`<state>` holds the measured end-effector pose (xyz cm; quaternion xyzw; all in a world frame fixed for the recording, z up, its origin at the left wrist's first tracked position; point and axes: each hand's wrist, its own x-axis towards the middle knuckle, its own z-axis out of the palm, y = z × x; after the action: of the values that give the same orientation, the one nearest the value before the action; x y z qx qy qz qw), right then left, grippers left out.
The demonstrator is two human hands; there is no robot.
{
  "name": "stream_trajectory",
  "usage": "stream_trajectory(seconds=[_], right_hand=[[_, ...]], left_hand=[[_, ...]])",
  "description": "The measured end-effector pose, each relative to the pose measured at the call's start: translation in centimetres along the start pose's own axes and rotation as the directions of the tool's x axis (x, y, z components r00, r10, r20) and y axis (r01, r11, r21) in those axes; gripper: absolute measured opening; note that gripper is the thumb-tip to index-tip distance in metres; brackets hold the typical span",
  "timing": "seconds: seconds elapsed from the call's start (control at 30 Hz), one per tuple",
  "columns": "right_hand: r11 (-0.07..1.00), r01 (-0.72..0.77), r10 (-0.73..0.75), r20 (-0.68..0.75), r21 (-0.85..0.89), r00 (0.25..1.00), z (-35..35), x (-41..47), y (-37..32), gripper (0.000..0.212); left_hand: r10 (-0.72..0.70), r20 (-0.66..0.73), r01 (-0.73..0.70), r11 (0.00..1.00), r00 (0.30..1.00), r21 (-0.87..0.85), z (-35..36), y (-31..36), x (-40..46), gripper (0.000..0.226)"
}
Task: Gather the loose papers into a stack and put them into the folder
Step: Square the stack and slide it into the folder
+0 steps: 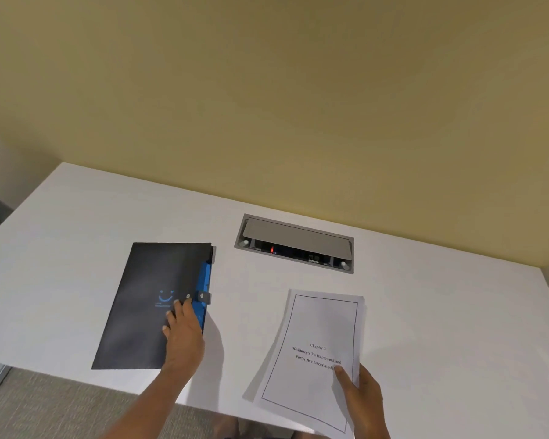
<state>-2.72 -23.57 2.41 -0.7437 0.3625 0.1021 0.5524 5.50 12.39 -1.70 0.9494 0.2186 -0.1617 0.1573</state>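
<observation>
Yellow wall fills the upper half of the frame, and below it a white surface (76, 248) runs across the lower half, with grey carpet showing past its near edge at lower left.

At centre left lies the folder (146, 312), dark and closed, with a blue spine strip and a small snap tab on its right edge. The left hand (183, 332) rests on the folder's lower right part, its fingers (179, 307) spread flat by the tab, pressing rather than gripping anything. Above centre, a grey cable box (293, 243) is set into the surface, its lid propped open.

Lower right, the papers (314, 353) appear already gathered into one stack, the top sheet a printed title page. The stack overhangs the near edge, and the right hand (363, 403) pinches its lower right corner, thumb on top and the other fingers hidden beneath.

My judgement is that the risk sits in that one-corner hold: the far edges already fan a little, so lifting the stack may let sheets sag, slide apart or drop off the edge. The folder must also be opened one-handed; if the tab catches, the folder could skid along the smooth surface.
</observation>
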Motion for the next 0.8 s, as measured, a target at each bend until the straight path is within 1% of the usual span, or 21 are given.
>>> stream_trajectory(seconds=[0.07, 0.1, 0.17, 0.23, 0.3, 0.37, 0.43, 0.5, 0.57, 0.63, 0.7, 0.8], right_hand=[[0.998, 0.003, -0.004, 0.02, 0.064, 1.0, 0.0, -0.3, -1.1, 0.016], [0.996, 0.006, -0.009, 0.03, 0.094, 1.0, 0.0, -0.4, -1.7, 0.017], [0.988, 0.024, -0.032, 0.046, 0.151, 0.998, 0.1, -0.5, -3.2, 0.017], [0.979, 0.063, -0.072, 0.04, 0.196, 0.997, 0.1, -0.6, -4.9, 0.02], [0.968, 0.13, -0.136, 0.011, 0.216, 0.991, 0.3, -0.7, -6.9, 0.021], [0.951, 0.202, -0.205, -0.01, 0.234, 0.979, 0.5, -0.8, -8.9, 0.021], [0.934, 0.258, -0.259, -0.032, 0.248, 0.965, 0.8, -0.7, -10.8, 0.022], [0.922, 0.309, -0.307, -0.047, 0.235, 0.951, 1.1, -0.6, -12.2, 0.02], [0.909, 0.373, -0.37, -0.052, 0.186, 0.927, 1.3, -0.4, -13.3, 0.016], [0.893, 0.421, -0.422, -0.032, 0.157, 0.906, 1.7, -0.3, -14.1, 0.019], [0.885, 0.446, -0.452, 0.012, 0.132, 0.892, 1.9, -0.3, -14.4, 0.022], [0.869, 0.494, -0.494, 0.08, 0.013, 0.866, 2.1, -0.1, -14.3, 0.013]], left_hand=[[0.041, 0.001, -0.041, 0.998, 0.999, -0.05, -0.6, 0.1, -0.1, 0.083], [0.055, 0.02, -0.052, 0.989, 0.998, -0.142, -1.1, 0.3, -0.3, 0.083], [0.077, 0.042, -0.057, 0.93, 0.996, -0.363, -2.1, 1.0, -1.0, 0.087], [0.042, 0.041, -0.019, 0.89, 0.998, -0.455, -3.1, 1.8, -1.6, 0.086], [0.059, 0.053, -0.025, 0.868, 0.997, -0.496, -3.9, 2.6, -2.5, 0.081], [0.102, 0.081, -0.042, 0.838, 0.991, -0.544, -4.6, 3.7, -3.8, 0.075], [0.143, 0.081, -0.069, 0.804, 0.986, -0.59, -5.1, 4.9, -5.1, 0.07], [0.186, 0.062, -0.107, 0.772, 0.981, -0.626, -5.2, 6.1, -6.3, 0.067], [0.211, 0.055, -0.123, 0.739, 0.976, -0.662, -5.4, 7.4, -7.7, 0.061], [0.232, 0.043, -0.147, 0.737, 0.972, -0.66, -5.3, 8.5, -8.7, 0.061], [0.237, 0.045, -0.149, 0.738, 0.971, -0.658, -5.0, 9.3, -9.4, 0.067], [0.233, 0.066, -0.125, 0.715, 0.97, -0.688, -4.6, 10.4, -10.3, 0.069]])
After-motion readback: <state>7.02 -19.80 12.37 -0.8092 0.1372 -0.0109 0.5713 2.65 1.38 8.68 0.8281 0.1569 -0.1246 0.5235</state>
